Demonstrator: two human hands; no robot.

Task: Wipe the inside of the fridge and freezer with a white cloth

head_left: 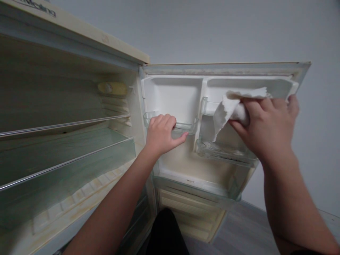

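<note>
Step in hand looks like wiping down the fridge door (172, 94) at its right-side bins. Right hand (271, 122) has its fingers closed on a bunched white cloth (221, 114); wad sits under the fingers and thumb, loose flap sticks out ahead of them. Upper right bin (211, 107) is just beyond the fingertips, lower right bin (225, 153) below them. Can't tell if cloth touches either (hand blocks the view).

Left hand (162, 132): fingers curl over the rim of the left bin (187, 127), thumb spread off to the right. How hard it grips, can't tell.

My read: next move calls for the cloth pressed flat on plastic, door braced.

Orientation: flap points left and down from the right fingers, tip lowest; its long axis slants that way. Top edge runs roughly level above the knuckles. Wad's own axis unclear, too crumpled.
</note>
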